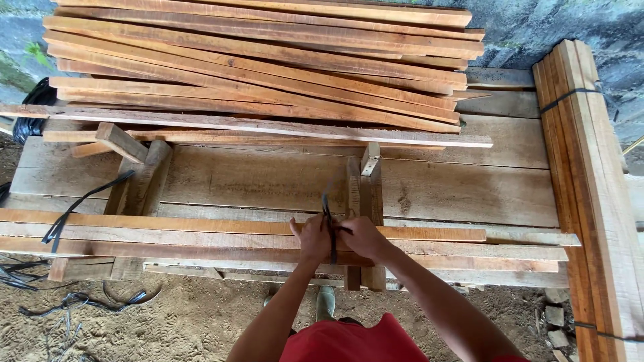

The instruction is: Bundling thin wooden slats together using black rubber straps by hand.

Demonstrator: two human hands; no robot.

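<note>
Both hands are right at the near edge of the bench: left hand (312, 236) and right hand (363, 236) each pinching the black strap (330, 224) looped round the bundle of slats (168, 231). Loose slat pile (268, 67) sits at 12 o'clock, a tied bundle (590, 167) at 3 o'clock.

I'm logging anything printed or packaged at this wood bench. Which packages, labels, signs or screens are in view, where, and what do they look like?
No labels, signs or screens show.
Strapped bundle of pale wooden slats: right edge of the bench, long, bound by a thin black strap.
Bundle of reddish-brown wooden slats: front of the bench, where the left hand and right hand pull a black plastic strap.
</note>
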